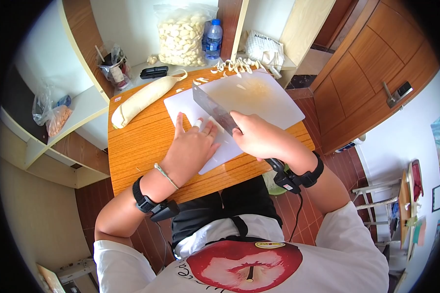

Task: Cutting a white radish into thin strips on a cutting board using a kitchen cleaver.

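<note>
My right hand (pixel 255 133) grips a broad-bladed kitchen knife, its index finger laid along the blade's upper edge. The steel blade (pixel 212 104) slants away to the upper left over a white cutting board (pixel 278 104). Left of the blade, my left hand (pixel 194 141) lies low over the board with its fingers spread. Its fingertips press against a small pale vegetable piece (pixel 217 126), partly hidden beneath them. A white wrap (pixel 198 123) covers part of one finger. Thin pale slivers lie on the board. Beyond it is a heap of curved pale strips (pixel 238 66).
A long whitish vegetable (pixel 148 97) lies left on the wooden table (pixel 143 154). A black case (pixel 154 72), a bag of pale cloves (pixel 181 40) and a blue-capped bottle (pixel 214 38) are behind. Shelves flank the left; a wooden door (pixel 377 66) is at right.
</note>
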`<state>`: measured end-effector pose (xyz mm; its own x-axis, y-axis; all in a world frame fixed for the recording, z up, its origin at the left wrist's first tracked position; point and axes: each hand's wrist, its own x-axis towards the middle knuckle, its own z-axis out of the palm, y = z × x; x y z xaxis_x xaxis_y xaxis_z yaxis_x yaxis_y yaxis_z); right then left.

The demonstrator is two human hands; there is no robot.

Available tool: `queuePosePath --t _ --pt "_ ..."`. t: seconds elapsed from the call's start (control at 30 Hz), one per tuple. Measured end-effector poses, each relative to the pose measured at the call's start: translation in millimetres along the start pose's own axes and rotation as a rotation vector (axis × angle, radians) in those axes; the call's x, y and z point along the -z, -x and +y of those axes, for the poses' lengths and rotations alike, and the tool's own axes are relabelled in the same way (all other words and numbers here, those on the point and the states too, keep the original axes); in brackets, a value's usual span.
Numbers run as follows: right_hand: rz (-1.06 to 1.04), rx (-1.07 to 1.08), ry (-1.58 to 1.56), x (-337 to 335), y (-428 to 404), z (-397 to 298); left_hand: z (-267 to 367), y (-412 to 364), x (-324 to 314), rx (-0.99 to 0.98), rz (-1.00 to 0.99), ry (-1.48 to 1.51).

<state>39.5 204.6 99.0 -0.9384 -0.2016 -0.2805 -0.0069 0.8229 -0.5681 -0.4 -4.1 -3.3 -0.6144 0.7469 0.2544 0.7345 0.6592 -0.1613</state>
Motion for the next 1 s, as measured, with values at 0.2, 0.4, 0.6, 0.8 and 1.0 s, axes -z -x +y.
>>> queuePosePath --t 0.2,0.4,0.6,0.8,1.0 --pt "-0.013 -0.011 -0.001 0.7 -2.3 -0.3 0.7 -0.9 2.7 0.008 -0.03 0.018" --pt "-0.014 -0.022 -0.022 0.8 -3.8 -1.9 -0.1 0.4 1.2 0.004 -0.014 0.027" --pt "0.017 0.035 -0.035 -7.8 -12.8 1.7 -0.1 0.8 2.8 -0.001 0.004 0.036" --pt "0.036 0.044 0.006 -13.7 -24.9 6.8 1.1 -1.1 9.4 0.005 -0.018 0.058" --pt "0.05 0.067 0.087 -16.5 -35.6 0.2 3.1 -3.2 8.7 0.029 -0.024 0.065"
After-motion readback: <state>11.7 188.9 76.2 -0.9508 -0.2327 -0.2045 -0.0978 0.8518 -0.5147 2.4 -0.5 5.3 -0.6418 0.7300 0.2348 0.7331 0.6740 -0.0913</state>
